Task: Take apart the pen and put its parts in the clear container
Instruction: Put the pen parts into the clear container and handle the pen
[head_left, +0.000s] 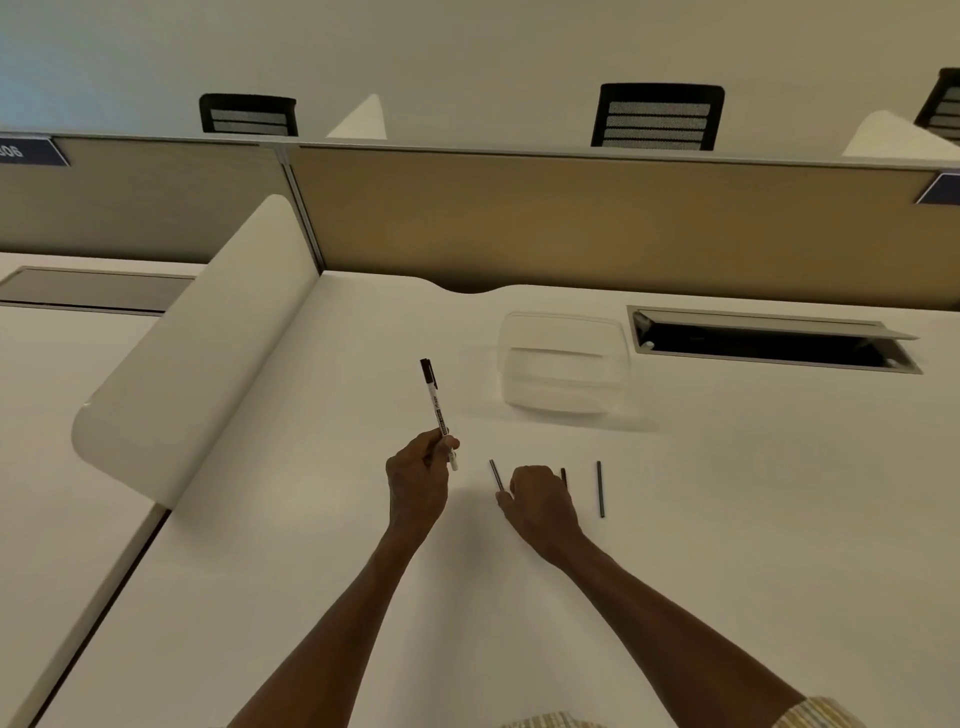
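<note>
The left hand (418, 480) is gripping a white marker pen (438, 410) by its lower end, fingers wrapped around the barrel, and is holding it above the white desk (311, 519) with the black cap pointing up and away toward the far edge. The right hand (540, 501) is resting knuckles-up on the desk toward its near edge, fingers curled over a thin dark rod (496, 475) that is sticking out at the thumb side; a second short dark piece (563, 476) is showing just beside the knuckles. A third thin dark rod (600, 489) is lying loose on the desk, right of that hand. The clear container (563, 361) is sitting nearer the far edge, beside an open cable hatch (769, 340).
</note>
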